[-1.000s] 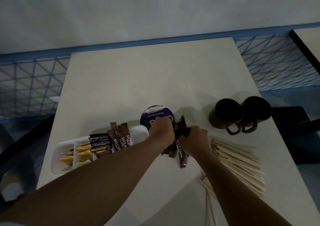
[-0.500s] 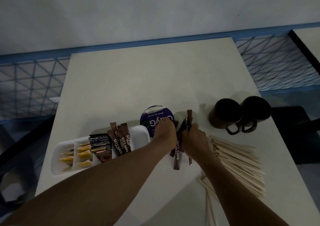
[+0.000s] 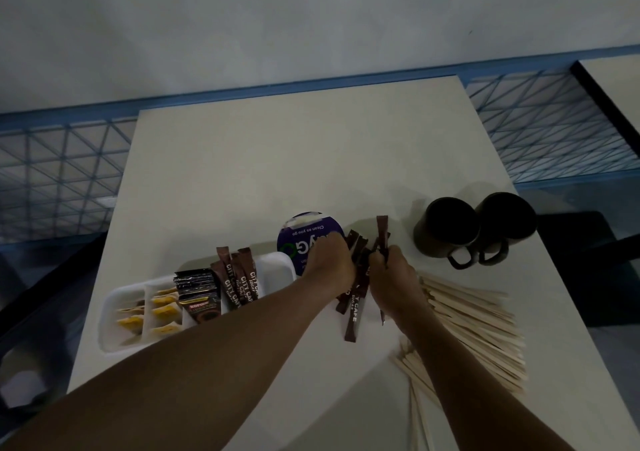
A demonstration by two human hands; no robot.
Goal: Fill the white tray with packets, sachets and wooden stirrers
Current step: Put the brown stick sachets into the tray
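The white tray [image 3: 110, 326] lies at the table's front left. It holds yellow packets [image 3: 162, 307], black coffee packets [image 3: 199, 293] and brown sugar sachets [image 3: 237, 282] standing in their compartment. Between the tray and the stirrers, my left hand [image 3: 330, 263] and my right hand [image 3: 393, 277] are both closed on a bunch of brown sugar sachets [image 3: 356, 300], which stick out above and below the hands. A spread of wooden stirrers [image 3: 474, 329] lies on the table to the right of my right hand.
A round purple-lidded tub [image 3: 308, 232] sits just behind my left hand. Two dark mugs [image 3: 474, 229] stand at the right, near the table edge. A blue mesh railing [image 3: 59, 170] runs behind and beside the white table [image 3: 277, 160].
The bunch of sachets has been pulled more upright between my hands, and one sachet now sticks up above my right hand. Both hands stay at the same spot.
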